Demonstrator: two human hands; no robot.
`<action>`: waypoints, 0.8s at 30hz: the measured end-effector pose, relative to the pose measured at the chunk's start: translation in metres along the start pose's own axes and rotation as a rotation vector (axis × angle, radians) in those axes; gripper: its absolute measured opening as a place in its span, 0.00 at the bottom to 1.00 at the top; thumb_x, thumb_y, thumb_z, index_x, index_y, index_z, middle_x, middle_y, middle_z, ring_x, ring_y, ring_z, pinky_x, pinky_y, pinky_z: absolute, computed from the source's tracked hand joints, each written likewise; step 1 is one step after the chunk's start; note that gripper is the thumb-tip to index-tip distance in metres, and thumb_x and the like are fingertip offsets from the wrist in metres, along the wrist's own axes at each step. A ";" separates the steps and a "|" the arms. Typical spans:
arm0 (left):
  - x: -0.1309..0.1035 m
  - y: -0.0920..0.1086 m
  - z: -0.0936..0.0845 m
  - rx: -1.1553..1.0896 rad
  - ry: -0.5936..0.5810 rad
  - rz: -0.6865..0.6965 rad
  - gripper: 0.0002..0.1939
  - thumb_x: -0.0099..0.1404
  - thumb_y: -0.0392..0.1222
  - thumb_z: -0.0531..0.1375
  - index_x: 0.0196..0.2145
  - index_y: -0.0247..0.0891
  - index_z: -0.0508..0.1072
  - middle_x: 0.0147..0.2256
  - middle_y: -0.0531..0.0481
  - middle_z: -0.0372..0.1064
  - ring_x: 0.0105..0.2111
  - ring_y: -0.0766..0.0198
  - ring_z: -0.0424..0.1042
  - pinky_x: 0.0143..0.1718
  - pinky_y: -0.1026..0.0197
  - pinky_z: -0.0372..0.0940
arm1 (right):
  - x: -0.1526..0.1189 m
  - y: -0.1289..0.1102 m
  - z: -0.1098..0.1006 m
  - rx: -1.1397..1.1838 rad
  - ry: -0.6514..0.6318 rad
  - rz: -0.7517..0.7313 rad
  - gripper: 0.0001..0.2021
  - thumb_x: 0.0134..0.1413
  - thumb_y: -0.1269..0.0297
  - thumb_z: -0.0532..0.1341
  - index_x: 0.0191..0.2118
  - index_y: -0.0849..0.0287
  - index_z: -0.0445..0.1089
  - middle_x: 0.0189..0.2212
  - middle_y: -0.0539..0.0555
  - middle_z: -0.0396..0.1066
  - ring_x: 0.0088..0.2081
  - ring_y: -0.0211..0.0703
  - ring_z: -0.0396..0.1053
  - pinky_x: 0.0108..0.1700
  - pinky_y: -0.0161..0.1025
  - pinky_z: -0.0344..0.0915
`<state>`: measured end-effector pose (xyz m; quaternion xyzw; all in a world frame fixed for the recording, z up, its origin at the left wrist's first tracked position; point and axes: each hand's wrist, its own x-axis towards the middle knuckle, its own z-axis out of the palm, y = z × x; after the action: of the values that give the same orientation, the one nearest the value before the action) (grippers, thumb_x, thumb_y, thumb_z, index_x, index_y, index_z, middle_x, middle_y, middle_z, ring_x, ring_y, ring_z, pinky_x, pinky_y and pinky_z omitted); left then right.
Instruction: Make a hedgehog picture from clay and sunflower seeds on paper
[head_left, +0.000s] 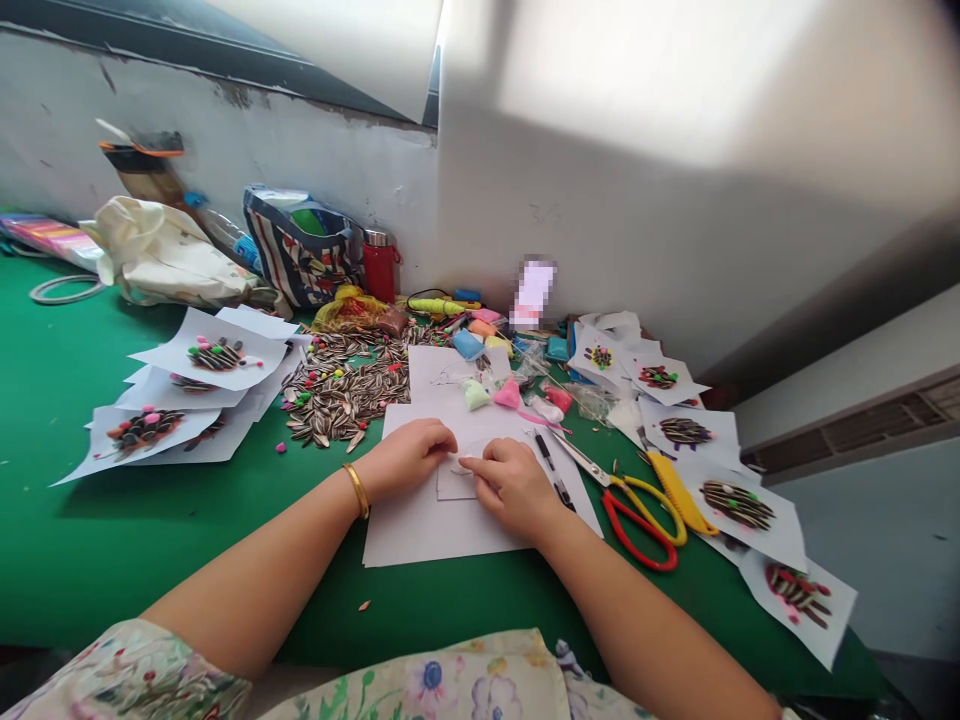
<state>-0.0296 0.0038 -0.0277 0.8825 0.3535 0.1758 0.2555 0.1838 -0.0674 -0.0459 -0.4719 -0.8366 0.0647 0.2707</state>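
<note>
Well, small paper (456, 490): it lies below and between the two hands, on top of the big sheet (405, 530); I see faint marks on it, too small to make out from so far off.
Paper's feel: I guess it is very light, thin and bendy; it may slide on the sheet, or crease if pinched hard.
Paper's edge: I would hold it there, at the bare corner between the hands, off the marks.
Left hand (409, 457): fingers curled, tips down at the paper's left side; I can't tell if they pinch anything.
Right hand (516, 487): over the paper's right side, pointing finger reaching toward the left fingertips; I can't tell if it grips something tiny.
Black pen (546, 455): just right of the right hand.
Scissors (606, 479): farther right.
Seeds (356, 395): heaped beyond the left hand.
</note>
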 end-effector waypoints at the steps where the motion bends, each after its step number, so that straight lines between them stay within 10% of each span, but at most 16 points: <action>1: 0.000 0.000 0.000 0.000 -0.001 0.000 0.08 0.65 0.34 0.55 0.36 0.38 0.76 0.37 0.47 0.73 0.38 0.60 0.70 0.42 0.60 0.64 | 0.000 0.001 0.000 0.003 -0.003 0.007 0.17 0.55 0.72 0.60 0.48 0.51 0.77 0.33 0.53 0.67 0.38 0.44 0.64 0.42 0.42 0.55; 24: 0.000 0.000 0.000 -0.006 0.005 -0.017 0.10 0.64 0.32 0.54 0.36 0.38 0.76 0.37 0.48 0.73 0.38 0.60 0.71 0.43 0.59 0.65 | 0.001 0.005 -0.007 0.022 -0.053 -0.026 0.13 0.57 0.68 0.61 0.46 0.48 0.78 0.32 0.53 0.66 0.36 0.42 0.64 0.43 0.42 0.55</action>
<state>-0.0300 0.0039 -0.0275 0.8782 0.3612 0.1771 0.2586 0.1907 -0.0650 -0.0415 -0.4561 -0.8487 0.0830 0.2544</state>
